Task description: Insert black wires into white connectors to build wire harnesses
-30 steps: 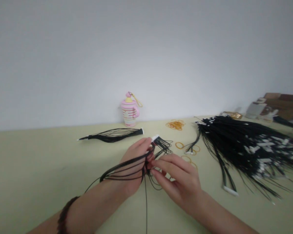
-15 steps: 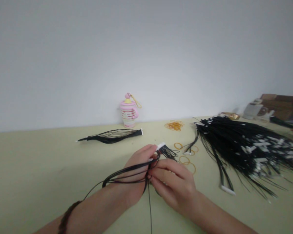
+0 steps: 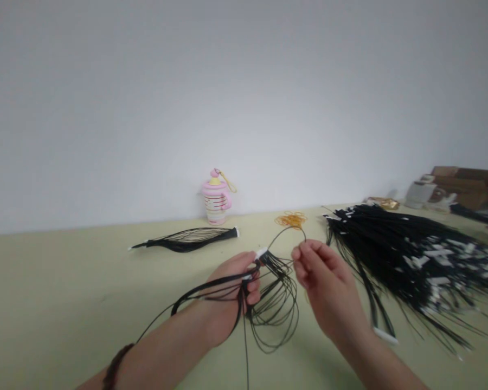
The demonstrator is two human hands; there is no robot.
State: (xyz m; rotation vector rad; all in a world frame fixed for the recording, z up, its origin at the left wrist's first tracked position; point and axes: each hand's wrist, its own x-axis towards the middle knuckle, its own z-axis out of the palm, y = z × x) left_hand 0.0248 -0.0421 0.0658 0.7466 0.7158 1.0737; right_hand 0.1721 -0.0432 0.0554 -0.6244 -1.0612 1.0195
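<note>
Closed round a black wire harness (image 3: 274,295), my left hand (image 3: 230,287) grips it near its white connector (image 3: 261,253). Thin wires loop from the connector down to the right and back to the fingers, while a thicker strand hangs over my left wrist. To the right, my right hand (image 3: 325,281) pinches a single black wire (image 3: 287,229) that arcs up from the connector. A second harness (image 3: 187,238), with a white connector at its right end, lies on the table behind my left hand.
A large pile of black harnesses (image 3: 394,244) with white connectors covers the right side. Rubber bands (image 3: 291,219) lie in a heap by the wall. A pink-lidded cup (image 3: 216,203) stands at the back. Cardboard boxes (image 3: 463,187) are at the far right.
My right hand has moved up and right, away from my left hand, drawing one wire out in an arc. The wire loops have spread open. My left hand keeps its grip.
</note>
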